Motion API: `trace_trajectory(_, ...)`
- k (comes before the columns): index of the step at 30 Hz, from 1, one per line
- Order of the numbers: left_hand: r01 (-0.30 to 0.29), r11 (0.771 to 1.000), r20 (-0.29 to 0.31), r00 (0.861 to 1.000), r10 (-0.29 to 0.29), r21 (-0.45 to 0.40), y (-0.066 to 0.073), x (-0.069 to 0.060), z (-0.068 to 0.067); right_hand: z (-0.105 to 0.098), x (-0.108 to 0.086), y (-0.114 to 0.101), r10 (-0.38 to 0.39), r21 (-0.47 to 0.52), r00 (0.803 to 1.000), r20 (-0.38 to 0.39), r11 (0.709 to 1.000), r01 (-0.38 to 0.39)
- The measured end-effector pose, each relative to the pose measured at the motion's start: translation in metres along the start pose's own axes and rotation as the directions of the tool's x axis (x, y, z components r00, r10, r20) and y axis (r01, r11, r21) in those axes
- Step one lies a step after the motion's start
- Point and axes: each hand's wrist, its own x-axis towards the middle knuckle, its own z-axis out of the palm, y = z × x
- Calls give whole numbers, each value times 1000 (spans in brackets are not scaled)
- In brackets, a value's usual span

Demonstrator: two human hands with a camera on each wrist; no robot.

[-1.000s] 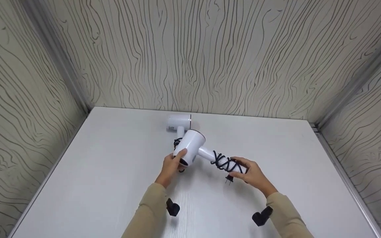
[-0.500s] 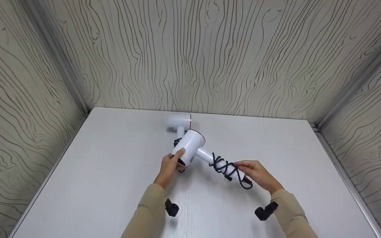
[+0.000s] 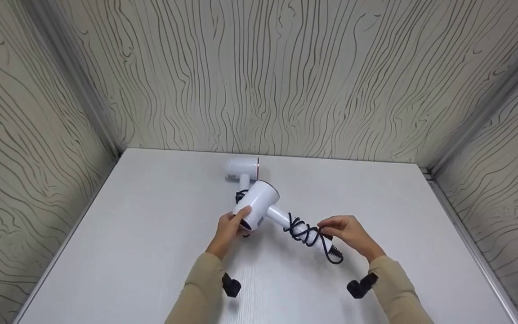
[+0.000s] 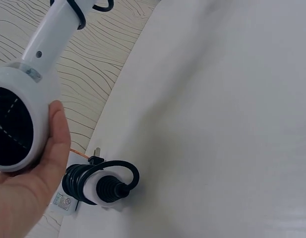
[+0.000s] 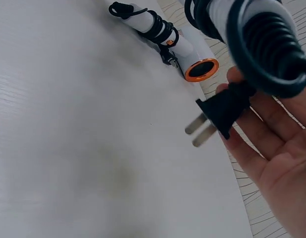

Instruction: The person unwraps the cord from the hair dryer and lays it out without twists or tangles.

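Left hand (image 3: 228, 228): you grip the hair dryer (image 3: 260, 201) by one end.
Right hand (image 3: 348, 231): you pinch the plug (image 5: 223, 110).
Cord (image 5: 236, 47): may snag if you tug its crossed loops.

Head view is evenly lit; soft shadow under held dryer (image 3: 256, 204), faint sheen toward the near edge of the tabletop (image 3: 151, 252). Wrist views are dimmer, shadows diffuse; plug (image 5: 223, 111) slightly blurred.
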Motion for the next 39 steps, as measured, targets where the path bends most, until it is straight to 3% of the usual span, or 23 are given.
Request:
trace_trajectory(7,18,999,16,1000,-18,34,-4,-1,-2,-1,4,-14,-119,-192,985,-125,977,93)
trace_trajectory(12,10,999,2,1000,-10,47,-3,-2,-1,0,4,-24,-141,-295,967,-210,953,75)
trace_trajectory(19,-43,999,-76,996,45,29,-1,-1,1,2,2,-33,-141,-367,958,-251,929,40)
trace_trajectory(27,-119,993,-180,977,117,2,3,-1,1,-2,-4,-34,-91,-324,980,-178,946,29)
trace_trajectory(33,-132,991,-244,962,120,-31,5,0,1,-2,-9,-31,-119,-265,991,-62,959,99)
trace_trajectory(39,-142,986,-260,959,114,-92,7,0,1,0,-11,-19,-119,-296,993,-7,949,111)
